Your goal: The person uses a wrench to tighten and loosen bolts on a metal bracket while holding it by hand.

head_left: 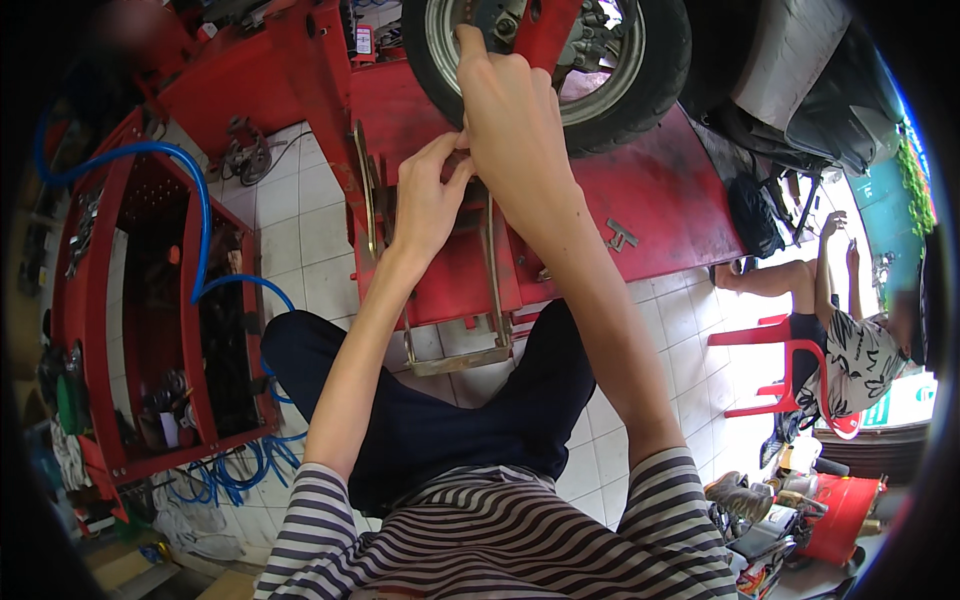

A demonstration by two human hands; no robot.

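Note:
My left hand [432, 195] is closed in a pinch, thumb and fingertips together beside my right hand. What sits between those fingertips, if anything, is too small to make out. My right hand [512, 115] is bent over with its back toward me and its fingers curled, mostly hidden. One of its fingers points up toward the rim of a wheel with a black tyre [640, 90]. Both hands are over a red lift table [660, 190], just in front of the wheel. A red arm [547, 35] crosses the wheel's hub.
A small metal bracket [621, 236] lies on the table to the right. A metal frame [458, 362] juts toward my knees. Left stands a red tool cart [105, 400] with a blue hose [200, 230]. At right, a person sits on a red chair [800, 350] near a motorcycle [800, 90].

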